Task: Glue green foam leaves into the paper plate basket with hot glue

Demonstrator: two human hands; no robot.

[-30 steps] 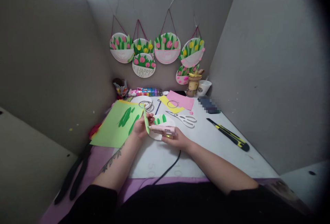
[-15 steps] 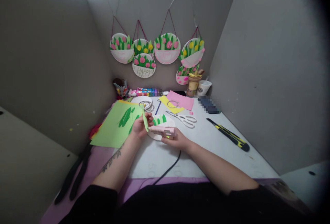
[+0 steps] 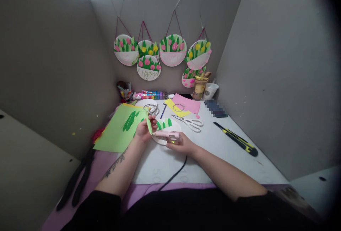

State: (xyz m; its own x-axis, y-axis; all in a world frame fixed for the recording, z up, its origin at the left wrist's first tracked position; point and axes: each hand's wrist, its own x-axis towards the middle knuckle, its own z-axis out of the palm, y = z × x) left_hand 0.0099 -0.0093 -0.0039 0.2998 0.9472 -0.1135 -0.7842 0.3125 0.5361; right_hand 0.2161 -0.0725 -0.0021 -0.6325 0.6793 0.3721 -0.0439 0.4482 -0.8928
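My left hand [image 3: 144,130] pinches a narrow light-green paper strip [image 3: 149,123], held up on edge. A pink glue gun [image 3: 167,136] with a lit yellow-green spot is gripped in my right hand [image 3: 184,144]. Its nozzle points left and meets the lower end of the strip, or comes very close to it. Under both hands lies a white paper plate [image 3: 174,126] with dark-green paper leaves [image 3: 165,123] along its upper part. The gun and my hands cover much of the plate's lower left. A black cord [image 3: 174,174] trails below the gun toward my body.
Light-green sheets [image 3: 112,131] with dark-green leaf cutouts [image 3: 130,121] lie left. Beyond the plate are scissors [image 3: 193,122], pink paper [image 3: 188,103], yellow paper [image 3: 176,107] and wire coils [image 3: 151,109]. A utility knife [image 3: 236,139] lies right. Decorated half-plates [image 3: 173,57] hang on the back panel [image 3: 160,7].
The nozzle and the strip's lower end have shifted very slightly left together. Both hands keep their hold; nothing else has visibly moved.
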